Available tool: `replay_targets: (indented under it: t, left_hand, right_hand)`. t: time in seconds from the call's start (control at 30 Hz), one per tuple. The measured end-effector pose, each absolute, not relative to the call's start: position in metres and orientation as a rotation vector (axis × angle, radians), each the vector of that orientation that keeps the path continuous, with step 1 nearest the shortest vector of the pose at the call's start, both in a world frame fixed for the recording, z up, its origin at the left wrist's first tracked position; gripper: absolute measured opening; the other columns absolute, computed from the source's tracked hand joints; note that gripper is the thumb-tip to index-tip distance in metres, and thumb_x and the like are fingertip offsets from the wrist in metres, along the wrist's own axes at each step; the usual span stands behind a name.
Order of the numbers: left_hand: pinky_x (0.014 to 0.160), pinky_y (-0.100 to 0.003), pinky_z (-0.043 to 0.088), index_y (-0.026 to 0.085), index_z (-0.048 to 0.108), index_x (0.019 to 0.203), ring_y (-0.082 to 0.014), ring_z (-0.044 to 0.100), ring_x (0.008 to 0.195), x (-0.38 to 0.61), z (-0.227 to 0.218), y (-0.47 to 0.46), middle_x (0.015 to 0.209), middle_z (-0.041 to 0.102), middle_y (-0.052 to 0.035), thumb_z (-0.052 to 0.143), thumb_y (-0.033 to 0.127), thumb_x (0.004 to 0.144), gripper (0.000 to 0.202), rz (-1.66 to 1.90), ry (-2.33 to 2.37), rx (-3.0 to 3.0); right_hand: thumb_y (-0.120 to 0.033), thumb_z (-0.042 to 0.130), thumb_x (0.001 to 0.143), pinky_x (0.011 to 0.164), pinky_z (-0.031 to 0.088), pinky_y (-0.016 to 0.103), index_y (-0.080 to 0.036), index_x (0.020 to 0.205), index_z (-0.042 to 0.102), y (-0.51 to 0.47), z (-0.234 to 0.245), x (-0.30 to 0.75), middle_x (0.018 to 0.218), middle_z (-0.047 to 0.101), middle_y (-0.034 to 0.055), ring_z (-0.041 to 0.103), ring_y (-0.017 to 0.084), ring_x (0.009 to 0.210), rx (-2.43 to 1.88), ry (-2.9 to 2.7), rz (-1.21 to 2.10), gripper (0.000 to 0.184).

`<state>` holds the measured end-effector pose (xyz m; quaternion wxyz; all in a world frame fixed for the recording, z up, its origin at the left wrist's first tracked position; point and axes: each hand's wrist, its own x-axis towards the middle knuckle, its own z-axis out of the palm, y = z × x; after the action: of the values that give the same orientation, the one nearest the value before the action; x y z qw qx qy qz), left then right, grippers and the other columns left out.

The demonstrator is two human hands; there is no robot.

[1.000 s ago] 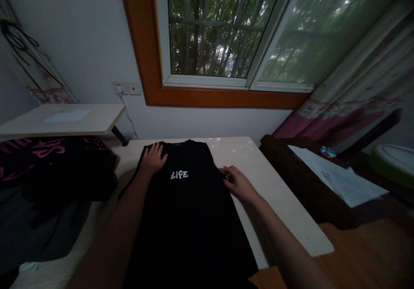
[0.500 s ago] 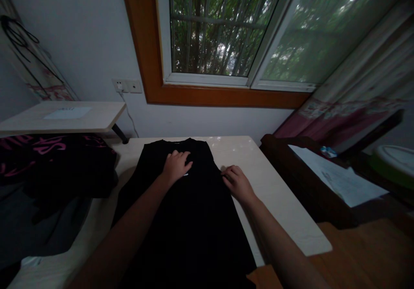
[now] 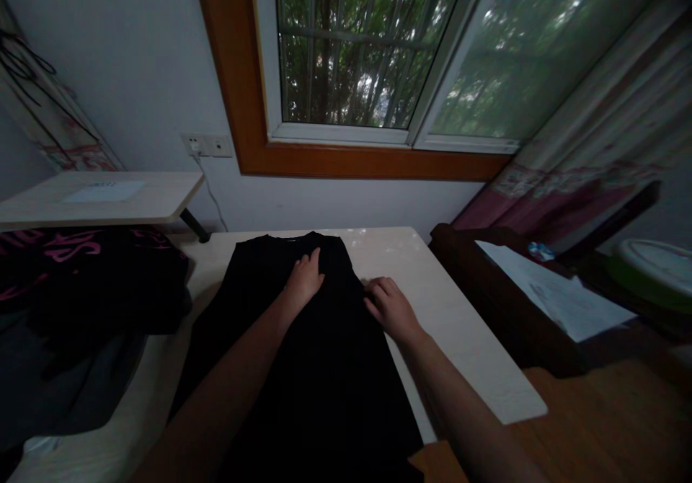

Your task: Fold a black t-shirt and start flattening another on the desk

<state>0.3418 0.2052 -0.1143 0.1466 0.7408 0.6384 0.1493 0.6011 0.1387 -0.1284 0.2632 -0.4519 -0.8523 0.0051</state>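
The black shirt [image 3: 324,360] lies spread out beneath the left hand [image 3: 305,277], its neckline just beyond those fingers and its body running back toward the wearer. That hand rests on the upper chest, fingers loosely extended and apparently gripping nothing. The right hand [image 3: 393,308] sits at the shirt's side edge, fingers curled — whether they pinch the cloth can't be made out. As far along as things look, the laying-out seems done: the front appears mostly smooth, with no fold visible across it. Bare table [image 3: 448,324] extends right of the right hand; piled clothes [image 3: 102,281] lie well left of the left.
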Motion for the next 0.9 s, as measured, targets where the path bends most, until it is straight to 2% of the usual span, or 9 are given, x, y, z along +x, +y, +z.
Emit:
replay_targets:
  t: [0.1,0.23,0.5,0.67,0.77,0.9]
  left_hand:
    - [0.096,-0.035,0.048,0.013,0.038,0.151,-0.0291,0.066,0.114,0.340,-0.117,0.208,0.126,0.066,-0.0208,0.066,0.023,0.087,0.071,0.433,1.808,2.067]
    - [0.089,-0.032,0.050,0.016,0.048,0.144,-0.0249,0.070,0.105,0.336,-0.114,0.211,0.115,0.072,-0.0154,0.066,0.018,0.086,0.061,0.509,1.739,2.016]
    - [0.080,-0.023,0.050,0.019,0.050,0.141,-0.0136,0.068,0.090,0.324,-0.104,0.214,0.100,0.070,-0.0039,0.056,0.023,0.094,0.047,0.747,1.700,1.975]
    - [0.084,-0.027,0.051,0.018,0.059,0.132,-0.0168,0.067,0.093,0.314,-0.110,0.211,0.103,0.070,-0.0064,0.056,0.021,0.093,0.040,0.728,1.727,2.048]
    - [0.091,-0.031,0.049,0.022,0.065,0.124,-0.0200,0.066,0.101,0.311,-0.116,0.206,0.111,0.071,-0.0071,0.058,0.019,0.090,0.035,0.666,1.722,2.149]
    - [0.098,-0.035,0.047,0.023,0.067,0.122,-0.0230,0.062,0.109,0.311,-0.121,0.202,0.115,0.070,-0.0077,0.056,0.018,0.091,0.034,0.612,1.745,2.262]
  right_hand:
    - [-0.021,0.064,0.093,0.090,0.050,0.044,-0.025,0.123,0.064,0.137,-0.127,0.599,0.117,0.063,0.0105,0.055,0.028,0.106,-1.161,-2.413,-0.067,0.031]
    - [-0.024,0.062,0.096,0.087,0.048,0.043,-0.026,0.116,0.068,0.136,-0.127,0.597,0.110,0.068,0.0087,0.057,0.026,0.102,-1.065,-2.458,-0.122,0.021]
    - [-0.027,0.060,0.098,0.086,0.050,0.042,-0.022,0.109,0.066,0.135,-0.128,0.593,0.104,0.066,0.0102,0.058,0.025,0.098,-1.026,-2.319,-0.072,0.013]
    - [-0.030,0.064,0.096,0.086,0.051,0.041,-0.022,0.098,0.064,0.137,-0.127,0.589,0.104,0.062,0.0102,0.057,0.026,0.099,-1.056,-2.341,0.025,0.008]
    - [-0.026,0.065,0.094,0.087,0.051,0.042,-0.022,0.104,0.063,0.138,-0.127,0.588,0.106,0.061,0.0103,0.056,0.027,0.100,-1.129,-2.364,0.061,0.011]
    - [-0.017,0.061,0.091,0.088,0.051,0.042,-0.021,0.117,0.061,0.140,-0.129,0.589,0.106,0.061,0.0098,0.056,0.026,0.099,-1.183,-2.372,0.089,0.026]
